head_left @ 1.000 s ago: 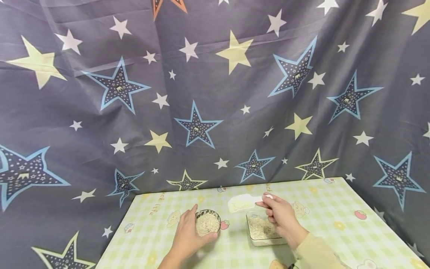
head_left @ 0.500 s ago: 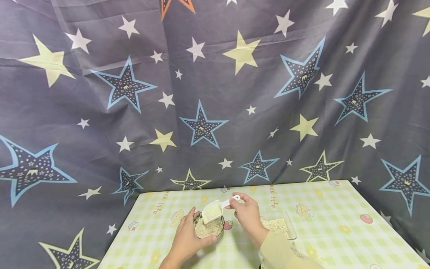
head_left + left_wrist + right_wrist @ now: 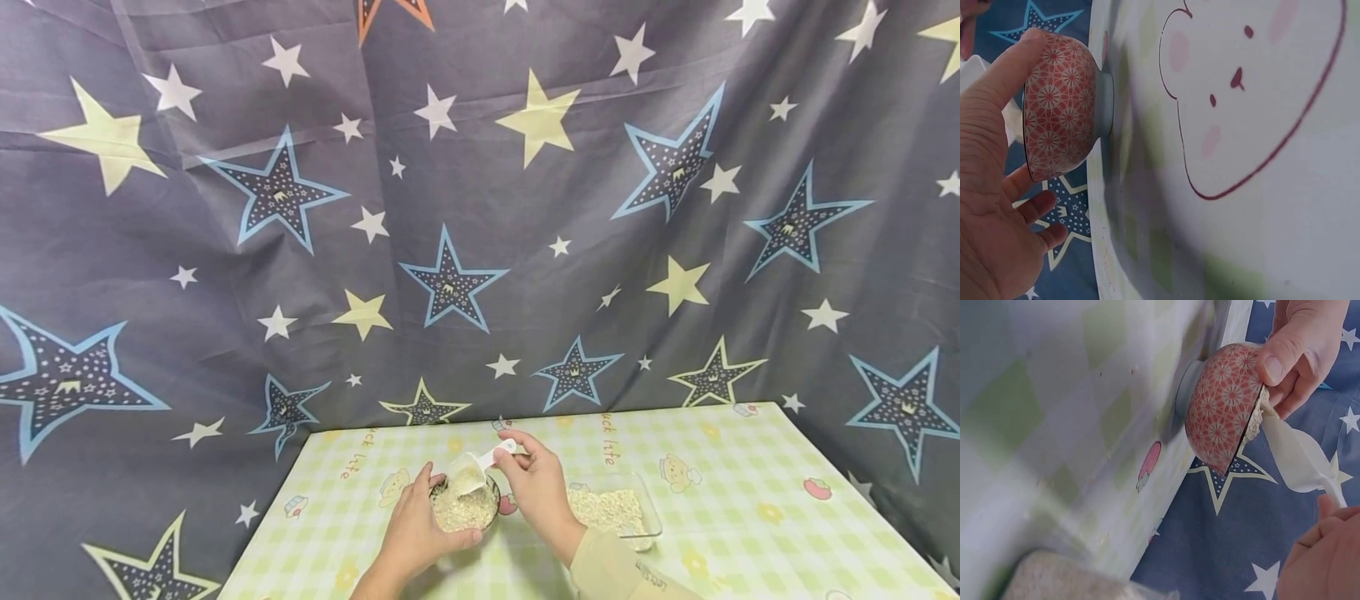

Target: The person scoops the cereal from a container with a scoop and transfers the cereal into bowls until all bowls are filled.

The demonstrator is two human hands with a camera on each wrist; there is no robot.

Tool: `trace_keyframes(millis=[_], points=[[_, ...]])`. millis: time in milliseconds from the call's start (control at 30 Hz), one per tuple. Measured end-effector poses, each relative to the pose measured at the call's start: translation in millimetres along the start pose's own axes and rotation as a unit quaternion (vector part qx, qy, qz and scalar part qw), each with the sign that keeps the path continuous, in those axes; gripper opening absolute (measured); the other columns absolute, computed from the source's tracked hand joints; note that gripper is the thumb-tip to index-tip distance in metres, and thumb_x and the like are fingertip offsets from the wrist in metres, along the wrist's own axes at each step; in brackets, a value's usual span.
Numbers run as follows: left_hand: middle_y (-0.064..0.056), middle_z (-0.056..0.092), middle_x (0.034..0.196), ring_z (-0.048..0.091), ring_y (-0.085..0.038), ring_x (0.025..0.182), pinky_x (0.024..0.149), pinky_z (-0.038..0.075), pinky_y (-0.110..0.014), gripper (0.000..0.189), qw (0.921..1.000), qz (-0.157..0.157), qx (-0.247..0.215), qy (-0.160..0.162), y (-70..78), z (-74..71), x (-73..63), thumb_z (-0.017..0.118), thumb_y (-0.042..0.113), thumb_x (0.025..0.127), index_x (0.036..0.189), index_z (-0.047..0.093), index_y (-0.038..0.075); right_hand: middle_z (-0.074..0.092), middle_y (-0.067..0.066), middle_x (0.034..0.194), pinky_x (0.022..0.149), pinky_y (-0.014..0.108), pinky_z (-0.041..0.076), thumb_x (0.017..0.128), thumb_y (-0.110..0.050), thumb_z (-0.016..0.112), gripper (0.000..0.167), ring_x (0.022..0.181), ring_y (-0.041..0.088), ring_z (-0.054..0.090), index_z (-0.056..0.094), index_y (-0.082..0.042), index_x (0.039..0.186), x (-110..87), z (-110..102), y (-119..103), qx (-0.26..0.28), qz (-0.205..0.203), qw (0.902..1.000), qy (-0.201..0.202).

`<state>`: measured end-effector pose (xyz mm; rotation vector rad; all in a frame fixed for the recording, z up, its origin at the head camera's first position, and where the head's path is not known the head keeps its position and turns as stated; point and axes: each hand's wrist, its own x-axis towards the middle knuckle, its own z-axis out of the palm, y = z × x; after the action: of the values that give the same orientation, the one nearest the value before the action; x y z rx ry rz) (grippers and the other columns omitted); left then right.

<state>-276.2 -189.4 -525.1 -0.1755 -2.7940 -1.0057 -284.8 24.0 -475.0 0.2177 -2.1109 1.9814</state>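
Observation:
A red-and-white patterned bowl (image 3: 1063,106) stands on the tablecloth, filled with oat flakes (image 3: 459,512). My left hand (image 3: 420,527) holds it by the rim, thumb on the near side and fingers on the far side. Above the bowl, my right hand (image 3: 536,485) pinches the handle of a white scoop (image 3: 1297,456). The scoop is tilted down, its lip at the oats in the bowl, with some flakes still inside. To the right of the bowl sits a clear rectangular container (image 3: 654,510) with more oat flakes.
A green checked tablecloth (image 3: 750,483) with cartoon prints covers the table. Behind it hangs a dark curtain (image 3: 480,192) with stars. A few small crumbs lie on the cloth in the right wrist view.
My right hand has carried the loaded scoop left from above the container to the bowl and tipped it, so flakes slide out. My left hand has stayed at the bowl.

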Motion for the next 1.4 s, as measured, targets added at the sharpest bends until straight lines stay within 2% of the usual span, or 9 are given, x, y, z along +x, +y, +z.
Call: trace_keyframes(millis=[100, 200, 400, 633, 767, 933, 1067, 1233, 1400], points=[[-0.011, 0.063, 0.152, 0.052, -0.043, 0.144, 0.117, 0.046, -0.065, 0.144, 1.0, -0.001, -0.002, -0.002, 0.8, -1.2, 0.7, 0.099, 0.067, 0.058, 0.163, 0.031, -0.005, 0.083, 0.009, 0.087, 0.077, 0.018, 0.055, 0.101, -0.018, 0.075, 0.028, 0.065, 0.0, 0.067, 0.075, -0.018, 0.128, -1.1, -2, -1, -0.024, -0.033, 0.9992, -0.004], [-0.011, 0.063, 0.151, 0.053, -0.043, 0.144, 0.116, 0.047, -0.065, 0.144, 1.0, -0.001, -0.003, -0.004, 1.0, -1.7, 0.8, 0.098, 0.067, 0.059, 0.163, 0.031, -0.005, 0.077, 0.002, 0.071, 0.059, 0.017, 0.049, 0.1, -0.018, 0.076, 0.025, 0.056, -0.002, 0.056, 0.076, -0.022, 0.125, -3.0, -4, -2, -0.05, -0.084, 0.9951, -0.013], [-0.011, 0.064, 0.151, 0.056, -0.042, 0.14, 0.114, 0.049, -0.065, 0.141, 1.0, -0.002, -0.001, -0.005, 0.3, -3.4, -0.7, 0.099, 0.064, 0.059, 0.163, 0.032, -0.005, 0.07, -0.005, 0.066, 0.046, 0.016, 0.045, 0.101, -0.015, 0.074, 0.024, 0.051, -0.009, 0.046, 0.076, -0.021, 0.124, -8.1, -7, 2, -0.1, -0.238, 0.9656, -0.03], [-0.01, 0.064, 0.151, 0.056, -0.042, 0.14, 0.113, 0.049, -0.065, 0.142, 1.0, 0.0, 0.002, -0.003, -2.5, -5.2, 0.9, 0.099, 0.066, 0.059, 0.163, 0.032, -0.004, 0.064, -0.008, 0.062, 0.045, 0.015, 0.04, 0.101, -0.013, 0.073, 0.024, 0.053, -0.01, 0.041, 0.075, -0.021, 0.124, -7.5, -10, 3, -0.106, -0.258, 0.9602, -0.009], [-0.011, 0.063, 0.152, 0.056, -0.042, 0.14, 0.113, 0.049, -0.066, 0.142, 1.0, 0.0, 0.001, -0.005, -2.5, -4.8, 2.8, 0.098, 0.067, 0.058, 0.163, 0.033, -0.004, 0.066, -0.002, 0.063, 0.047, 0.016, 0.04, 0.1, -0.013, 0.075, 0.025, 0.053, -0.005, 0.042, 0.075, -0.017, 0.125, -6.0, -16, -2, -0.084, -0.2, 0.9761, -0.006], [-0.011, 0.062, 0.154, 0.054, -0.042, 0.142, 0.116, 0.047, -0.065, 0.142, 0.9999, -0.004, -0.007, -0.011, -0.3, -1.6, 3.1, 0.098, 0.067, 0.058, 0.163, 0.033, -0.003, 0.082, 0.015, 0.086, 0.047, 0.016, 0.034, 0.099, -0.009, 0.075, 0.029, 0.048, 0.0, 0.041, 0.075, -0.011, 0.128, -1.2, -43, -13, -0.003, -0.04, 0.9984, 0.04], [-0.013, 0.059, 0.157, 0.052, -0.044, 0.144, 0.117, 0.045, -0.067, 0.14, 0.9995, 0.005, -0.007, -0.029, 0.3, -2.1, 0.1, 0.095, 0.069, 0.064, 0.164, 0.03, -0.004, 0.083, 0.013, 0.09, 0.045, 0.016, 0.03, 0.1, -0.01, 0.074, 0.032, 0.046, 0.001, 0.037, 0.071, -0.008, 0.133, 2.4, -94, -17, 0.008, 0.032, 0.9953, 0.091], [-0.015, 0.054, 0.162, 0.048, -0.045, 0.148, 0.118, 0.043, -0.07, 0.133, 0.9993, 0.016, 0.004, -0.033, -7.0, -11.7, -6.6, 0.086, 0.073, 0.075, 0.167, 0.026, -0.002, 0.082, -0.007, 0.081, 0.048, 0.017, 0.037, 0.103, -0.019, 0.072, 0.041, 0.049, 0.0, 0.042, 0.065, -0.005, 0.14, -7.7, -162, -11, -0.035, 0.09, 0.9873, 0.126], [-0.018, 0.051, 0.163, 0.045, -0.045, 0.151, 0.119, 0.042, -0.069, 0.123, 0.9997, 0.015, 0.021, -0.004, -24.7, -30.7, -15.8, 0.08, 0.073, 0.082, 0.165, 0.029, -0.002, 0.082, -0.009, 0.082, 0.051, 0.019, 0.042, 0.103, -0.023, 0.072, 0.045, 0.051, 0.002, 0.045, 0.062, -0.006, 0.144, -20.0, -192, 4, -0.082, 0.137, 0.9807, 0.112]])
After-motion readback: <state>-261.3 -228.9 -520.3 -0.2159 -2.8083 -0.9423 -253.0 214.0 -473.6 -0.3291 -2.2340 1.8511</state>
